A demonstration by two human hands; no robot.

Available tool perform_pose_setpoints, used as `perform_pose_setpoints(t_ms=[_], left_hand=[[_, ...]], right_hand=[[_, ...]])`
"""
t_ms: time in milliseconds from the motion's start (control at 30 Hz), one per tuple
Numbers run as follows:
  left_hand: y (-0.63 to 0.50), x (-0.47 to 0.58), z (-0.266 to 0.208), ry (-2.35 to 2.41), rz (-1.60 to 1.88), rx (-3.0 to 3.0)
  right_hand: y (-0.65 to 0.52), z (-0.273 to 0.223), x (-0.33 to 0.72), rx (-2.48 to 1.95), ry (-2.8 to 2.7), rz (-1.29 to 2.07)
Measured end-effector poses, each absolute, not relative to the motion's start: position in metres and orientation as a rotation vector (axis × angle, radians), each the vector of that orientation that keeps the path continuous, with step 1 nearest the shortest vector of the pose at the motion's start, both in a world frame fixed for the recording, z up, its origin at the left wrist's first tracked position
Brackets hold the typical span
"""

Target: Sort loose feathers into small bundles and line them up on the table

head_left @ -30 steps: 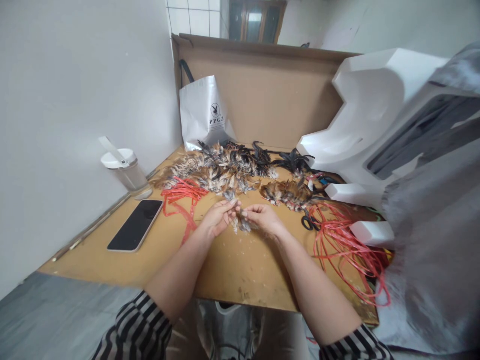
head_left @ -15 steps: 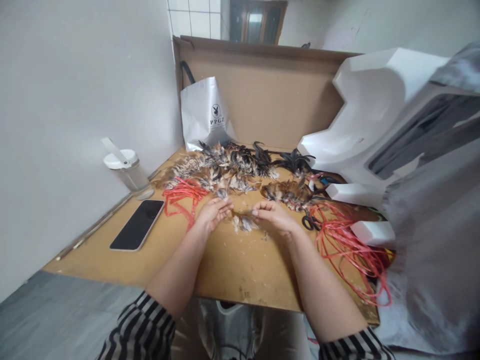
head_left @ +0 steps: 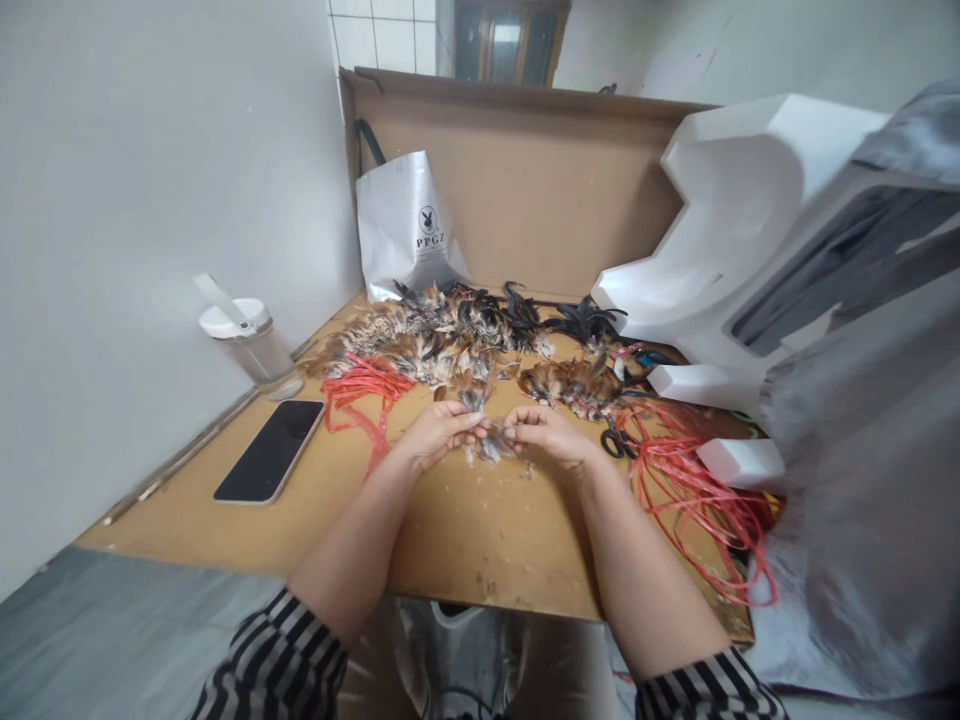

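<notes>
Centrally, the two hands meet low over the tabletop [head_left: 487, 550], fingertips near each other. The left hand [head_left: 442, 438] pinches a small tuft of grey and brown feathers [head_left: 472, 397] between thumb and fingers, its tips fanning away from the person. The right hand [head_left: 550, 438] has thumb and forefinger drawn close together at the edge of some pale grey feathers [head_left: 489, 448]; whether it grips any of them I cannot tell. Those pale feathers lie between and just below the hands, with tiny bits of fluff scattered nearby.

Just beyond the hands spreads a broad heap of brown, cream and black feathers [head_left: 442, 335]. To its right, apart from it, sits a smaller brown bundle [head_left: 570, 385], with glossy black plumes [head_left: 585, 322] behind. Black-handled scissors [head_left: 616, 443] lie right of the right hand, next to a tangle of red plastic strips [head_left: 697, 490]. More red strips [head_left: 367, 378] rest left of the left hand, near a dark-screened phone [head_left: 270, 452]. Behind the phone stands a lidded cup [head_left: 255, 345] by the wall.

Farther back, a silvery bag [head_left: 401, 225] leans against a cardboard panel [head_left: 540, 180], and white moulded foam [head_left: 735, 200] rises at the right.
</notes>
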State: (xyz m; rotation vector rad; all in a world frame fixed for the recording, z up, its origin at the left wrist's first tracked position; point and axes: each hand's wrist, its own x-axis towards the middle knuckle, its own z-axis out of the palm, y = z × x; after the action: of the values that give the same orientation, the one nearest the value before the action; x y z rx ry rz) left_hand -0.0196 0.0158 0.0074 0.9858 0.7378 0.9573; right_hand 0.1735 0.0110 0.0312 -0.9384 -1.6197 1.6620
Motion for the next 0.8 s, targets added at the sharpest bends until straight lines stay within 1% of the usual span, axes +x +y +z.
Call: perform_pose_setpoints(t_ms=[100,233,400,500,800], left_hand=[[0.017,-0.017,0.006,0.739,1.009,0.928],[0.021,-0.016,0.003,0.675,1.134,0.735],[0.025,-0.015,-0.001,0.639,1.226,0.542],[0.023,-0.01,-0.003,0.656,1.256,0.584],[0.015,-0.003,-0.002,0.71,1.187,0.754]], right_hand=[[0.013,0.03,0.172,-0.931,-1.504,1.673],[0.018,0.024,0.166,-0.96,-1.176,1.6],[0.018,0.015,0.145,-1.086,-1.158,1.418],[0.014,0.012,0.129,-1.041,-1.115,1.335],[0.013,0.012,0.128,-0.993,-1.026,1.304]])
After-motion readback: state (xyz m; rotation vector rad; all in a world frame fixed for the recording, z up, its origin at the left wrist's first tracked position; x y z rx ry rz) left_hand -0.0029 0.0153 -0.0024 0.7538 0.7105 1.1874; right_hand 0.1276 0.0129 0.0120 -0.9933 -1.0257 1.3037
